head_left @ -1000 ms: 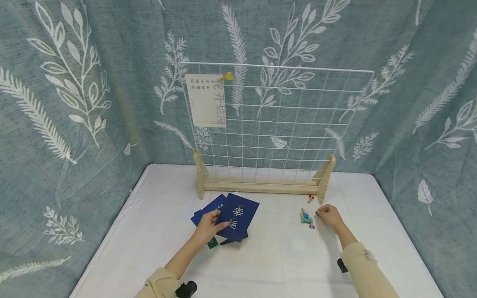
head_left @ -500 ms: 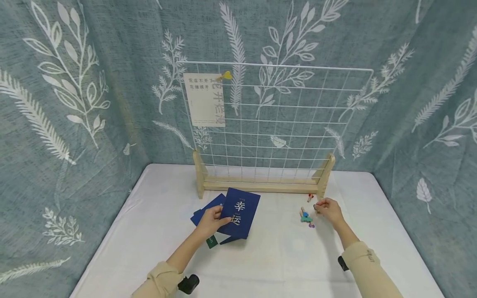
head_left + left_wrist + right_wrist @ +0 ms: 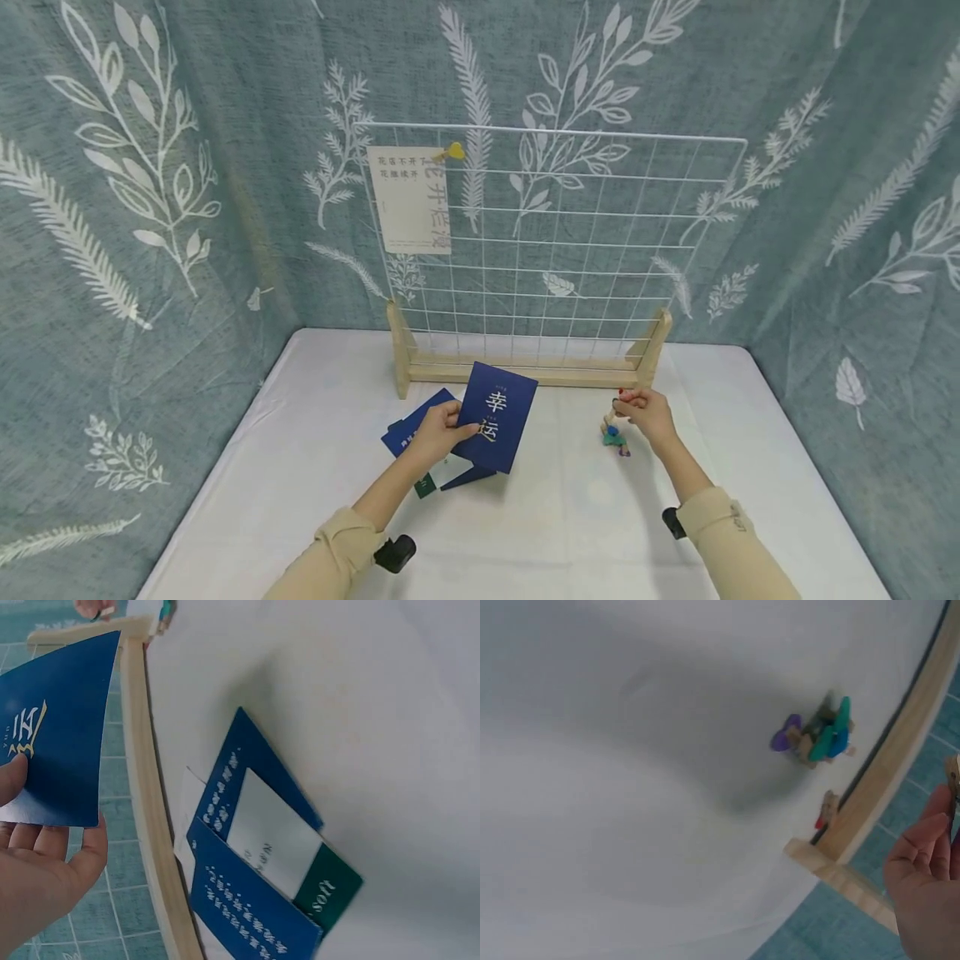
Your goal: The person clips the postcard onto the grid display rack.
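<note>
My left hand (image 3: 438, 435) pinches a dark blue card (image 3: 504, 404) with white and gold characters, thumb on its front and fingers behind. The card is tilted up above the table, in front of the grid rack. More cards (image 3: 255, 900), blue, white and green, lie overlapping below and left of it. Thumb and fingers of my right hand (image 3: 651, 417) pinch a small wooden clip (image 3: 952, 771), partly cut off in the right wrist view. Close by that hand lies a little heap of wooden clips (image 3: 825, 739) with purple, green and blue ornaments. A red-tipped clip (image 3: 827, 810) lies by the rack's foot.
A white wire grid (image 3: 555, 131) stands upright in a wooden base (image 3: 510, 373) at the table's back. A cream card (image 3: 408, 208) hangs at its upper left, with a yellow heart clip (image 3: 456, 151) at the card's top corner. Patterned curtains (image 3: 225, 275) surround the white table (image 3: 600, 533).
My left hand has lifted the blue card up and to the right, uncovering more of the cards beneath. My right hand has moved left and slightly farther back, with the clip in its fingers.
</note>
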### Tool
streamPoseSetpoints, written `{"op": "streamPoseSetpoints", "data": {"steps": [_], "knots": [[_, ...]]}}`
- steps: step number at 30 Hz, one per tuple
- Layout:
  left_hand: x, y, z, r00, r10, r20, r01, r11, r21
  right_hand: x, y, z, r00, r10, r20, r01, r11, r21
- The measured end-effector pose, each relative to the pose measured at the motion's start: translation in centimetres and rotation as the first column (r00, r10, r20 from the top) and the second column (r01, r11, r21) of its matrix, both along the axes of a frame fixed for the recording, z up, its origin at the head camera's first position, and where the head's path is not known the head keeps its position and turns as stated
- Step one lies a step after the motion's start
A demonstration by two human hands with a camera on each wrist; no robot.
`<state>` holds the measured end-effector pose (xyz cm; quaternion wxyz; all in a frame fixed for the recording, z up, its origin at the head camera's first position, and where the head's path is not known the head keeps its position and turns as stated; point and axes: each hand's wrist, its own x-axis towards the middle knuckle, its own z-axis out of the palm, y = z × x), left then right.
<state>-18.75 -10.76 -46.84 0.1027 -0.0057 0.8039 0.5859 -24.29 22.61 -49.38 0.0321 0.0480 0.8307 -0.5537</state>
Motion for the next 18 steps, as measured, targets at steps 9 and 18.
{"op": "streamPoseSetpoints", "data": {"steps": [9,18], "knots": [[-0.6,0.5,1.3,0.999,0.038,-0.024,-0.037,0.998,0.042,-0.3,-0.8,2.0,0.997,0.04,-0.068,-0.044,0.997,-0.069],[-2.0,1.0,2.2,0.992,0.11,-0.06,-0.106,0.992,0.068,-0.5,-2.7,4.4,0.992,0.021,-0.123,-0.041,0.986,-0.164]]}}
